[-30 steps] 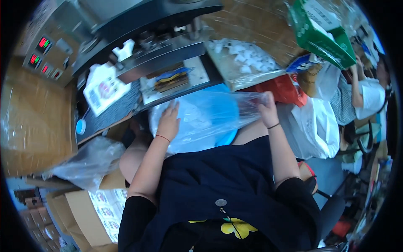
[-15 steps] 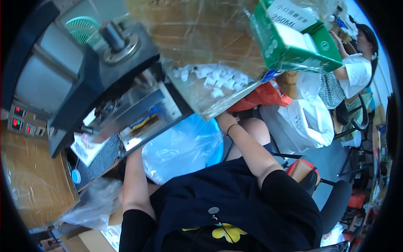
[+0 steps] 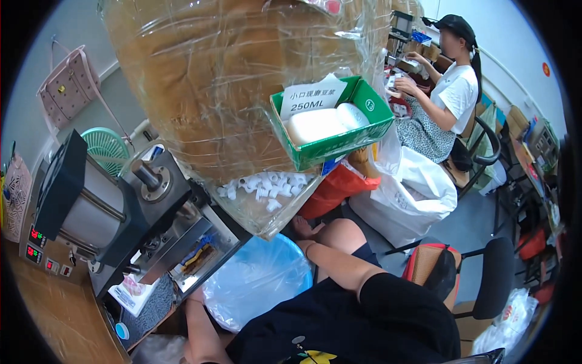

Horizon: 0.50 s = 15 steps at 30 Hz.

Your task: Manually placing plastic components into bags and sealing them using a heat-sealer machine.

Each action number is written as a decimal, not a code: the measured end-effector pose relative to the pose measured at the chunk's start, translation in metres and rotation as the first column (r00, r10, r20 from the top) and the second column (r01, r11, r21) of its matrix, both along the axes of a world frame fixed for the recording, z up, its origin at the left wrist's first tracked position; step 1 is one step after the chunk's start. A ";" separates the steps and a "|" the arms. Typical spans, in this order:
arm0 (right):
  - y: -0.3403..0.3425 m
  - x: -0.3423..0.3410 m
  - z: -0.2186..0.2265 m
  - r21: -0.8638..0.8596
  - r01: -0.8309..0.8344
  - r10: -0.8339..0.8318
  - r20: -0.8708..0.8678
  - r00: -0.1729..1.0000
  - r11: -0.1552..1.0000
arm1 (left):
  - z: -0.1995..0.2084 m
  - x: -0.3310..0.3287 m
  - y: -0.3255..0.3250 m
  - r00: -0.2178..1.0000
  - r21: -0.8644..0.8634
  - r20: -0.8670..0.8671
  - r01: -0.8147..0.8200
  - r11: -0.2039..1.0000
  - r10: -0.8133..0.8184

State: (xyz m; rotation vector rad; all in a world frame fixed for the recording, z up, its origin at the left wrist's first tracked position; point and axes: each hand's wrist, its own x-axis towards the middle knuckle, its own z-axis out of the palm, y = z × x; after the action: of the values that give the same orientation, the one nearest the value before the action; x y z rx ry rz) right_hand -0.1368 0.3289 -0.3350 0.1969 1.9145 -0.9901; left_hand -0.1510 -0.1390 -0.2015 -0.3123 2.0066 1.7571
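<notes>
Grey press [image 3: 167,209] beside a blue tub [image 3: 291,246], with a clear bag [image 3: 251,290] lining the tub.
The tub sits just below the press, close to the person's body, and the bag spreads loosely inside it and toward its near side. The right grip [image 3: 302,245] is by the tub's right rim, the left grip [image 3: 196,295] low at its left; fingers are mostly hidden, so whether either is clutching plastic cannot be told. The step looks like fitting the bag; the next move likely calls for an even tuck around the rim.
</notes>
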 end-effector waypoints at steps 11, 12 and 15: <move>0.036 0.021 0.142 0.516 -0.099 0.450 -0.618 0.645 0.851 | -0.008 0.100 -0.049 0.911 -0.165 0.343 -0.180 0.970 0.228; 0.047 0.029 0.169 0.373 -0.024 0.292 -0.684 0.668 0.928 | -0.003 0.103 -0.052 0.998 -0.477 0.033 -0.025 0.878 0.046; 0.051 0.068 0.208 0.143 0.009 0.113 -0.819 0.562 0.990 | 0.064 0.122 -0.001 0.883 -0.751 -0.373 -0.108 0.652 -0.284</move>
State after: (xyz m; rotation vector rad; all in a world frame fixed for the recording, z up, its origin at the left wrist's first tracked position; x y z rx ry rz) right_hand -0.0689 0.3798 -0.1274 -0.3340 2.8423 -0.9964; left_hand -0.0291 -0.1399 -0.1371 -0.0178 2.9999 0.8522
